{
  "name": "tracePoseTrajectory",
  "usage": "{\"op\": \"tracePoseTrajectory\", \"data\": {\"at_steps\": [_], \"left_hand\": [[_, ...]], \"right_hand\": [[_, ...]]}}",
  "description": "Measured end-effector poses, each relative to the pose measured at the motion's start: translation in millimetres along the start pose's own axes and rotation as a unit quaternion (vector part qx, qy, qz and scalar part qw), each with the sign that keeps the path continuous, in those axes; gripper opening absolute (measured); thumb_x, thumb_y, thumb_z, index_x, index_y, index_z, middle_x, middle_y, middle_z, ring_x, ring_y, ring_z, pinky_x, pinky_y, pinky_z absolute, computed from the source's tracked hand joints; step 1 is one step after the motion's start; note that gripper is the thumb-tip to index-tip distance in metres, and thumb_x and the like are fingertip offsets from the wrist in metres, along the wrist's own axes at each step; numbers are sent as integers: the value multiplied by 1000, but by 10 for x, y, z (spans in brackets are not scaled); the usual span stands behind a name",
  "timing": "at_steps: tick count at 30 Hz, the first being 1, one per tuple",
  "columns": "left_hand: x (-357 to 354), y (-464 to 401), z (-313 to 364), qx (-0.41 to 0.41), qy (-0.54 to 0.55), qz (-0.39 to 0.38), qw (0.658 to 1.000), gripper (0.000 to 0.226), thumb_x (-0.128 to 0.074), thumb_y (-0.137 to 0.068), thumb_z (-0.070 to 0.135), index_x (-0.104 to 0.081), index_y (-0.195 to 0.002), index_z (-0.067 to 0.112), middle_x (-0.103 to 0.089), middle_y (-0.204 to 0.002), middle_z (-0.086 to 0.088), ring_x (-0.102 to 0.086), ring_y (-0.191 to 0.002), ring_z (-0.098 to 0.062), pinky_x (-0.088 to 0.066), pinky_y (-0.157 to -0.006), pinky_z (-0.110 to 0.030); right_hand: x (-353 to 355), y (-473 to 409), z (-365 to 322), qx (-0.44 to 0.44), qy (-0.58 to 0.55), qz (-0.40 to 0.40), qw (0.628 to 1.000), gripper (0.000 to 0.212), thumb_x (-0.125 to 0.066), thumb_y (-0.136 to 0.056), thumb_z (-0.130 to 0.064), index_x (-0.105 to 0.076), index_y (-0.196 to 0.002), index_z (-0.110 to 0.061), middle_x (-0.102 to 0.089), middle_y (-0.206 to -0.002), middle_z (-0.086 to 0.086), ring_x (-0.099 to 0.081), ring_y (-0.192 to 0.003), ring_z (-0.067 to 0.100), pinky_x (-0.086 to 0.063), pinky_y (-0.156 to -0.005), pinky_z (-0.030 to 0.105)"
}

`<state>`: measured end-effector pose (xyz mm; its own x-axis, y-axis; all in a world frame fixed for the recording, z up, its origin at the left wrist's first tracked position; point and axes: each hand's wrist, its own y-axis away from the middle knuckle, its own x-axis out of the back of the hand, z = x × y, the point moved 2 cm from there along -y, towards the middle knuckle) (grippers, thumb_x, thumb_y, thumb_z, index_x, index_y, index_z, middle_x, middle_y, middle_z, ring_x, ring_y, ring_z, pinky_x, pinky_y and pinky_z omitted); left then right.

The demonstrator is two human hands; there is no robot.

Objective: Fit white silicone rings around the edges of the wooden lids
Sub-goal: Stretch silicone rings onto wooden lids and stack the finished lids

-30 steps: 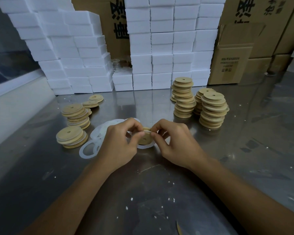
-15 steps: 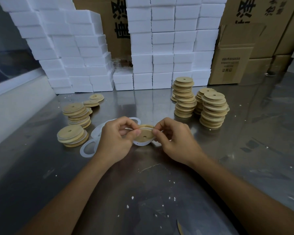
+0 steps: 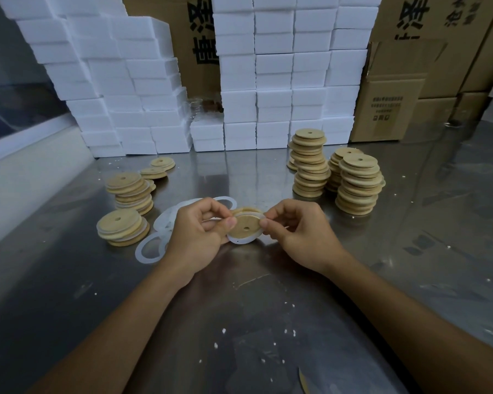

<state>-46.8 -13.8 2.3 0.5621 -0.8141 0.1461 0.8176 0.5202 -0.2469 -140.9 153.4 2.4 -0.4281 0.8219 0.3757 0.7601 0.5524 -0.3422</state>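
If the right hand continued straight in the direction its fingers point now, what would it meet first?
The right hand points leftward at the round wooden lid with its white silicone ring, which its fingertips already touch. Beyond that lies the left hand. Depth is hard to judge.

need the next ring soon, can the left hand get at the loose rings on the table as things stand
Probably yes, once freed: the loose rings lie right beside the left hand with nothing between, but it is pinching the lid.
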Motion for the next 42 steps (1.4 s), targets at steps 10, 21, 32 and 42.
{"op": "tracePoseTrajectory", "data": {"at_steps": [10, 21, 32, 42], "left_hand": [[-47, 18, -9, 24, 47, -4, 999, 18, -67, -87, -2, -62, -76, 12, -75, -83, -3, -74, -83, -21, -61, -69, -34], [-87, 3, -47, 39, 59, 4, 998, 22, -63, -90, -3, -60, -75, 13, -74, -73, 3, -73, -74, -13, -57, -62, -23], [-111, 15, -44, -6, 28, -2, 1000, 24, -64, -88, -5, -59, -77, 15, -73, -85, -5, -73, -83, -22, -59, -76, -38], [-156, 98, 66, -194, -139, 29, 971, 24, -70, -86, 8, -62, -80, 29, -67, -86, 14, -66, -85, -4, -55, -75, -19]], "right_hand": [[58, 12, -15, -10, -34, -26, 999, 7, -76, -86, -13, -73, -82, -18, -76, -78, -1, -72, -75, 13, -56, -69, 21], [109, -13, -1, -55, -78, -45, 994, 10, -77, -84, -12, -74, -83, -3, -76, -78, 7, -71, -73, 17, -59, -70, 28], [131, -10, 8, -52, -96, -26, 994, 2, -75, -82, 2, -73, -82, 2, -77, -83, 9, -73, -75, 18, -61, -76, 31], [29, 62, -145, 139, 119, 2, 983, 6, -68, -91, -15, -67, -97, -18, -69, -91, -10, -65, -89, 1, -52, -73, 11]]}}
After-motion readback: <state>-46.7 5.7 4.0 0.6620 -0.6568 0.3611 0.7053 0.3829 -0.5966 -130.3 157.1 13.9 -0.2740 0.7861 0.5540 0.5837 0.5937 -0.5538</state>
